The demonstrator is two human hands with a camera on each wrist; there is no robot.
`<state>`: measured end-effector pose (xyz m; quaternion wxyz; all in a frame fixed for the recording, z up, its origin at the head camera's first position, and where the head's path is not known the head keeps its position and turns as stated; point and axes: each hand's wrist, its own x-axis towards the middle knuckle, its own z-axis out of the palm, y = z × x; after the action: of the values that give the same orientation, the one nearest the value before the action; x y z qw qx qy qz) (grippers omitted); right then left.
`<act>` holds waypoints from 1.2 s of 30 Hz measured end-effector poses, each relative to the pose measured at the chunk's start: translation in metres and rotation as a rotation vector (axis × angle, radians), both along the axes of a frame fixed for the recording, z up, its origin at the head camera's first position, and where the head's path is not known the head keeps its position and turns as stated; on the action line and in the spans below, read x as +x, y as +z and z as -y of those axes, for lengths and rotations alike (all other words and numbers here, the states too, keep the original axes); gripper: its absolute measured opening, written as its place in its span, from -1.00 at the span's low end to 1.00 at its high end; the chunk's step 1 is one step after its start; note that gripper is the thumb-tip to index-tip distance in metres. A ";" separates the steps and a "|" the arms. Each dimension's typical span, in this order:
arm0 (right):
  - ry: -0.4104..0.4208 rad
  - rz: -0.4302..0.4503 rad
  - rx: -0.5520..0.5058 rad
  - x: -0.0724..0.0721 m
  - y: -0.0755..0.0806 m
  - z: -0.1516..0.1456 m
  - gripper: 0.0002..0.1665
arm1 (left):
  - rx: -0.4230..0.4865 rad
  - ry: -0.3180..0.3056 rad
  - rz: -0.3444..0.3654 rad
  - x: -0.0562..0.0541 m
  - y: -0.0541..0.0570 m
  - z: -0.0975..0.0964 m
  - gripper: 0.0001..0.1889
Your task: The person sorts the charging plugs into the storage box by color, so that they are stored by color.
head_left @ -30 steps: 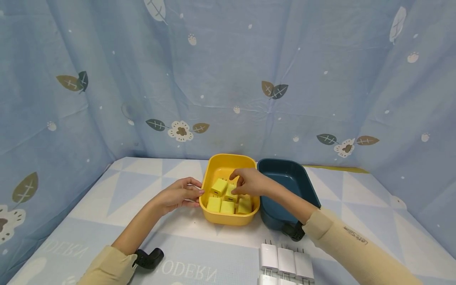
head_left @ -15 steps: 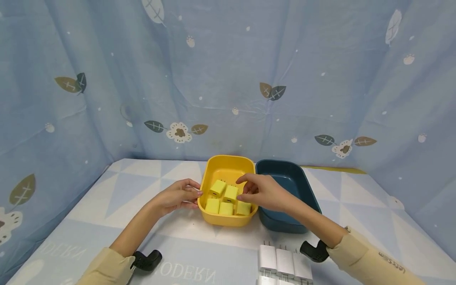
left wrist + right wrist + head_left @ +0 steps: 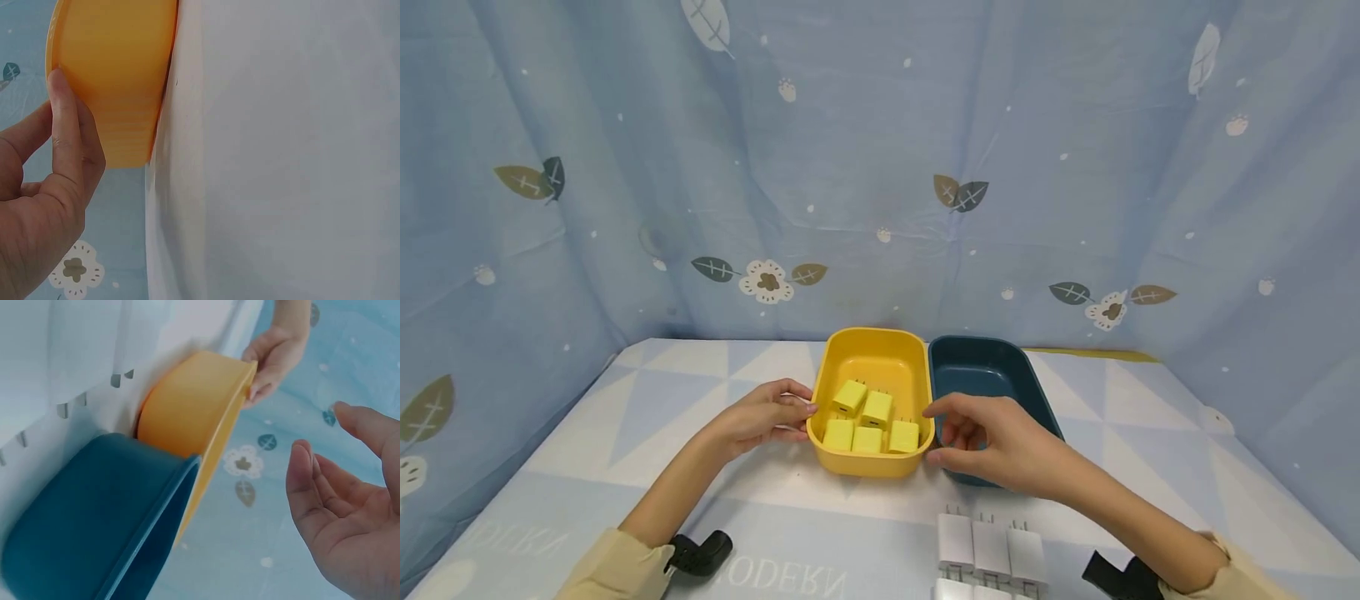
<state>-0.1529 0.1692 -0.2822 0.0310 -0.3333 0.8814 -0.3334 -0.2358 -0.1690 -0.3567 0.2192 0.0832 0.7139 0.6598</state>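
Note:
At the left side of a yellow plastic bin [image 3: 883,354], my left hand [image 3: 767,417] holds the rim between thumb and fingers. Several yellow charger plugs [image 3: 867,440] lie in the near part of that bin, prongs pointing away. My right hand [image 3: 1000,442] hovers just right of the yellow bin and over a dark blue bin [image 3: 977,365], thumb and forefinger apart. In the right wrist view nothing is between the fingers of the right hand [image 3: 350,494]. The hand and forearm hide part of the blue bin.
Several white charger plugs [image 3: 991,550] lie in rows on the table [image 3: 760,517] at the near right, partly cut off by the frame. The two bins stand side by side. A blue patterned curtain [image 3: 865,167] hangs behind the table.
My right hand has risen out of the yellow bin and moved right and toward me, leaving the yellow charger plugs there. The left hand keeps its place on the rim.

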 end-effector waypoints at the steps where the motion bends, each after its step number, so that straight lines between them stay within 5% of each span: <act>1: -0.001 0.000 0.004 0.003 0.000 -0.003 -0.56 | 0.002 0.002 0.002 0.000 0.000 0.000 -0.59; 19: -0.020 0.149 0.106 0.037 -0.030 -0.059 -0.45 | -0.011 0.003 0.009 -0.001 -0.001 0.001 -0.59; 27: -0.244 0.425 0.319 0.053 -0.057 -0.079 -0.37 | -0.014 0.009 0.015 -0.003 -0.004 0.000 -0.60; 36: -0.215 0.383 0.321 0.057 -0.080 -0.093 -0.38 | -0.006 0.004 0.015 -0.003 -0.003 0.003 -0.60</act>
<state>-0.0955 0.2623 -0.3621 0.2140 -0.1596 0.9314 -0.2475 -0.2390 -0.1716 -0.3595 0.2235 0.0764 0.7145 0.6585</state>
